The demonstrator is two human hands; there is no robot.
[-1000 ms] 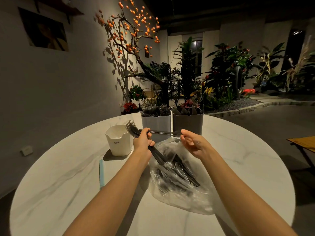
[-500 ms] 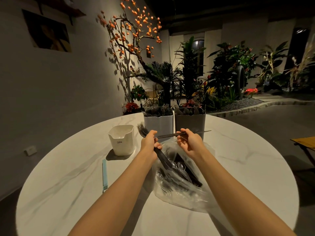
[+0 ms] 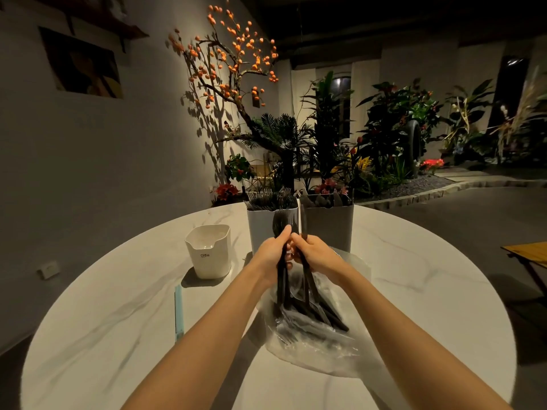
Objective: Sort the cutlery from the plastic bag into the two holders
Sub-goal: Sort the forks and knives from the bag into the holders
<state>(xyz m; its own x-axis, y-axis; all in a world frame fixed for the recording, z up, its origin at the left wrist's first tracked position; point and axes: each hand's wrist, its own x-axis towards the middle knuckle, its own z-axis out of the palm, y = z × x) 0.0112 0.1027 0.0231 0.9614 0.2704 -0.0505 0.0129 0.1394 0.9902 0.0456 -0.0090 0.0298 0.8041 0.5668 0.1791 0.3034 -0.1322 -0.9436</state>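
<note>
A clear plastic bag [image 3: 322, 347] of black cutlery lies on the round white table [image 3: 124, 335]. Behind it stand two holders side by side: a light one [image 3: 260, 229] full of forks and a darker one [image 3: 331, 229] holding flat-ended pieces. My left hand [image 3: 273, 253] grips a bunch of black forks [image 3: 281, 224], held upright with their heads up in front of the light holder. My right hand [image 3: 316, 254] grips a black knife [image 3: 303, 223], also upright, touching the left hand. Both sets of handles reach down toward the bag.
A small white container [image 3: 210, 253] stands left of the holders. A pale blue strip [image 3: 178, 312] lies on the table at the left. Plants and a tree with orange fruit stand behind the table. A wooden table edge [image 3: 527, 253] shows at the right.
Both hands have turned their cutlery from lying level to standing upright and come together in front of the holders. The right hand has pulled the knife apart from the forks.
</note>
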